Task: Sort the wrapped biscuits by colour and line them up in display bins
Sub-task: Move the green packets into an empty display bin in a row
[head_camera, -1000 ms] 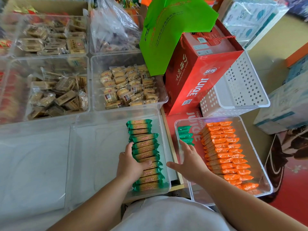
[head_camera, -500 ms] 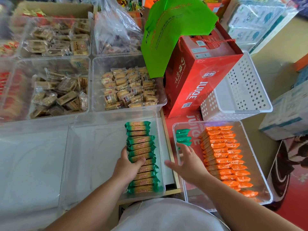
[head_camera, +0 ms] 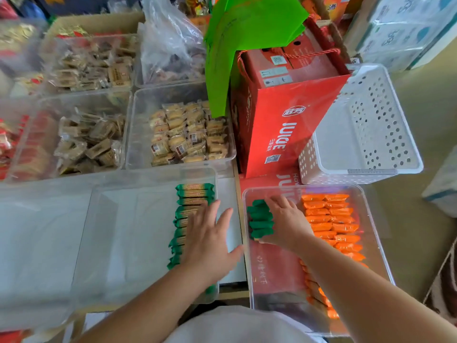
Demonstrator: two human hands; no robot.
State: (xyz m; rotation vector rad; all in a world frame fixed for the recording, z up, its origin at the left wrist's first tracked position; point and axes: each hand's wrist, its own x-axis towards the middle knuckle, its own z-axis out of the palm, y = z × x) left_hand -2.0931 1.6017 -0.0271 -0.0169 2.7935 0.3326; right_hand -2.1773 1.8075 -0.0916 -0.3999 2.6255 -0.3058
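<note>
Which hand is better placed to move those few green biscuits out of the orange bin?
The right hand: it grips the stray green biscuits beside the orange row. The left hand lies open over the green row in the left bin.

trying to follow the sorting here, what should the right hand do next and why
Probably lift the loose green biscuits that the right hand clasps and carry them to the green row in the left bin, since they sit beside the orange biscuits in the right bin.
</note>
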